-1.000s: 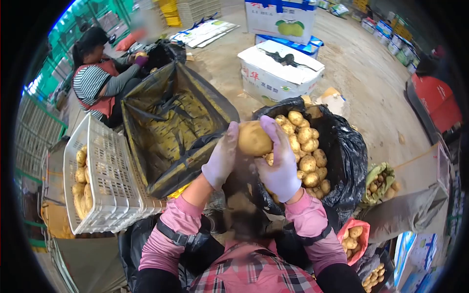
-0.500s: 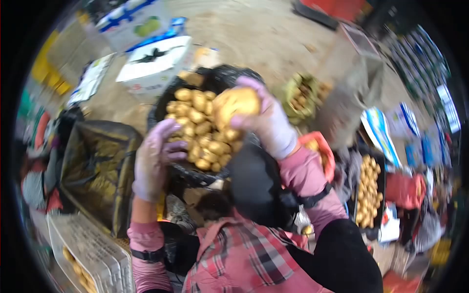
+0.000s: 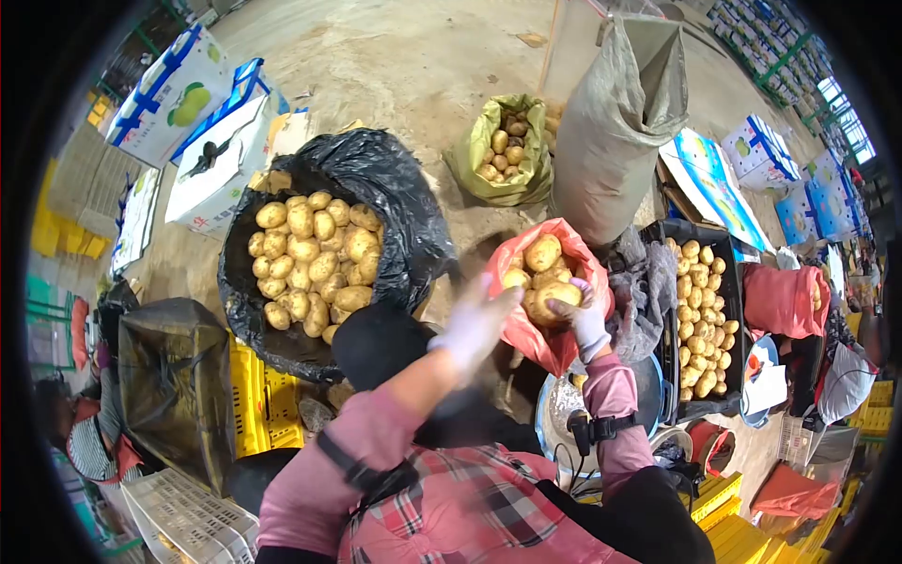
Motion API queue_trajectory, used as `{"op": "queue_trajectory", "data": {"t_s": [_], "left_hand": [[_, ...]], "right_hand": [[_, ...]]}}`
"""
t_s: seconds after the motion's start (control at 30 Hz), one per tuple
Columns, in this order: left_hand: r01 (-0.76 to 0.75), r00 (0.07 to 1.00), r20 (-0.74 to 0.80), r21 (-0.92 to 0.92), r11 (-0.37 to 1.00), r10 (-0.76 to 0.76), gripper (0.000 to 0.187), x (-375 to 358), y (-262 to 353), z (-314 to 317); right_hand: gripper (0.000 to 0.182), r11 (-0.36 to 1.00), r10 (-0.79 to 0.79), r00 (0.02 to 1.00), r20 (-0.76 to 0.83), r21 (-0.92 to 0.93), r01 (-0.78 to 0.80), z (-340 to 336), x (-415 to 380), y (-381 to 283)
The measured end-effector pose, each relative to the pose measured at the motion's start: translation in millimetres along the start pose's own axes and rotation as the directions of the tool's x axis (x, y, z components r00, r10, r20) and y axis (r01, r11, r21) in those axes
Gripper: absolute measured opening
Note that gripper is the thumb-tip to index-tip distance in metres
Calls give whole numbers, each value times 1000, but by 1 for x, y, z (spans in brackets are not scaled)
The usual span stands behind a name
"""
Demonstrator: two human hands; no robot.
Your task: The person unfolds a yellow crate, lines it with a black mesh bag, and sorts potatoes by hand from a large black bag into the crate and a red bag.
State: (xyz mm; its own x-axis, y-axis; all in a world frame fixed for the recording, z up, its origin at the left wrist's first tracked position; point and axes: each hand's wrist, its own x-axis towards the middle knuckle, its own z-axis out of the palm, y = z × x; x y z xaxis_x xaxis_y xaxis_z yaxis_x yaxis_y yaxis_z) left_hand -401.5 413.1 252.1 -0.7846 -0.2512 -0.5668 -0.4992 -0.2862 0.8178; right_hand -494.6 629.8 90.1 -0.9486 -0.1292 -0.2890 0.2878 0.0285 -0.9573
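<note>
My right hand (image 3: 589, 320), in a pale lilac glove, grips a large potato (image 3: 552, 301) at the mouth of a red bag (image 3: 536, 336). More potatoes lie in that bag, right behind the gripped one. My left hand (image 3: 474, 324), gloved too and blurred by motion, is at the bag's left side with its fingers apart and nothing visible in them. To the left, a container lined with a black plastic bag (image 3: 399, 202) holds many potatoes (image 3: 315, 258).
A green sack (image 3: 460, 164) of potatoes and a tall grey sack (image 3: 611, 141) stand beyond the red bag. On the right is a black crate (image 3: 669, 376) of potatoes. At left are a dark lined bin (image 3: 174, 376), a yellow crate (image 3: 249, 395) and white boxes (image 3: 221, 169).
My right hand has carried the large potato from above the black-lined container rightward to the red bag. My left hand has left the container and moved right. The view has turned right.
</note>
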Motion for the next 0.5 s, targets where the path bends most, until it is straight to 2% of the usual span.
{"op": "queue_trajectory", "data": {"t_s": [0.07,0.13,0.2,0.23,0.27,0.33,0.37,0.47,0.5], "left_hand": [[59,998,-22,167,984,-56,63,66,-40,37],[259,958,-178,195,946,-225,64,80,-31,56],[318,942,-172,192,928,-288,65,117,-70,45],[351,930,-179,185,918,-320,66,136,-92,36],[303,943,-201,196,933,-264,64,146,-107,35],[205,959,-238,213,955,-153,60,155,-129,43],[204,965,-220,281,938,-144,56,154,-129,44],[224,960,-199,121,967,-197,53,131,-100,57],[221,969,-148,164,961,-197,54,128,-95,54]], "right_hand": [[72,987,148,984,99,42,-153,-6,-4,0],[75,994,106,993,45,-46,-104,-29,4,18],[82,987,150,989,-3,53,-149,-60,9,13],[85,981,64,998,24,-183,-58,-81,18,23],[81,838,-71,997,3,-542,61,-94,27,36],[77,596,-23,1000,-5,-803,10,-67,12,-15],[72,528,-31,999,35,-848,46,-62,12,-20],[66,273,-219,971,101,-949,160,-57,12,-44],[63,146,-459,884,85,-975,169,-54,8,-55]]}}
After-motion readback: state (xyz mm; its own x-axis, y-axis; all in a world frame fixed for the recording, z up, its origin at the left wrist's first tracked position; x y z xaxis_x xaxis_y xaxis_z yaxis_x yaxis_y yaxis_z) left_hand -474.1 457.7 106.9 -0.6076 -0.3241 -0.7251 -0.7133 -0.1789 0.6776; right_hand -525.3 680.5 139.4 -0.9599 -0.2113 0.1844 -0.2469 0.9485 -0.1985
